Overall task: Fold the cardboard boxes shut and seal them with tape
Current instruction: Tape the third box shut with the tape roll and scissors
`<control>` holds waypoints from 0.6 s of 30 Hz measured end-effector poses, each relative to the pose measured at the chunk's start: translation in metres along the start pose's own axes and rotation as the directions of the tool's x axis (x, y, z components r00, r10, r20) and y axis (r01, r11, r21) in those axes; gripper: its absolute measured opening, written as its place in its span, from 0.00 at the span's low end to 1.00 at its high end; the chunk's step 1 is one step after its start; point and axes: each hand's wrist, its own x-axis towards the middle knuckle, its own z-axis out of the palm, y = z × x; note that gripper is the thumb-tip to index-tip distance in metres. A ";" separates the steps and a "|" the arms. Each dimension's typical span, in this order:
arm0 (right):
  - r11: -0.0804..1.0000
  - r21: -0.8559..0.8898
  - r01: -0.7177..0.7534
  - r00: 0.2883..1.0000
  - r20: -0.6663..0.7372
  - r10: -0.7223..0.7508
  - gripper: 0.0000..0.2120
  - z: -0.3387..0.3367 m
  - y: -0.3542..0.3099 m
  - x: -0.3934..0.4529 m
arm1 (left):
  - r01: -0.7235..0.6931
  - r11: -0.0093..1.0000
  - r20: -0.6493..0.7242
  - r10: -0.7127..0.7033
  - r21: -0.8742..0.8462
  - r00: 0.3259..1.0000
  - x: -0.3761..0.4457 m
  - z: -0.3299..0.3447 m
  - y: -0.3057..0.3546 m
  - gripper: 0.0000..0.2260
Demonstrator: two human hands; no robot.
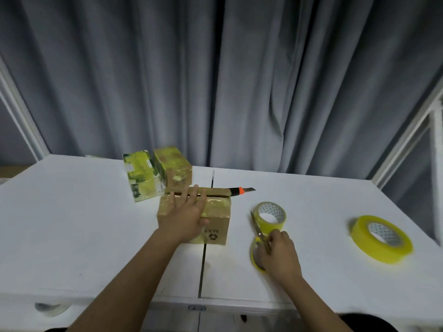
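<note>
White bench (84, 236) nearest: the right hand (278, 252) grips scissors (260, 232) over a yellow tape roll (256, 259). Beyond, the left hand (185, 215) presses flat, fingers straight, on a taped cardboard box (215, 219). Two more tape rolls (271, 215) (381, 240) lie rightward. Farther: two taped boxes (141, 178) (173, 168), a utility knife (242, 190), grey curtains (239, 80).

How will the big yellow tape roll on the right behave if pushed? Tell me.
The big yellow tape roll lies flat on the white table, so it would probably slide, not roll. Its wide hollow core suggests it is light. Stood on edge, it could roll.
</note>
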 end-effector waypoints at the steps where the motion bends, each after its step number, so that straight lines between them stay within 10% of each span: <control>1: 0.996 -0.085 -0.031 0.999 0.028 0.034 0.12 0.002 0.004 -0.002 | -0.020 1.000 -0.029 0.020 -0.002 0.999 -0.001 -0.001 0.006 0.33; 7: 0.939 -0.341 0.047 0.983 0.184 0.018 0.19 0.009 0.012 0.010 | -0.239 0.971 -0.189 0.233 -0.006 0.954 0.014 0.002 0.061 0.28; 18: 0.877 -0.333 0.348 0.935 0.192 -0.298 0.13 -0.044 0.080 0.041 | -0.337 0.933 0.017 0.342 -0.125 0.940 0.078 0.042 0.126 0.26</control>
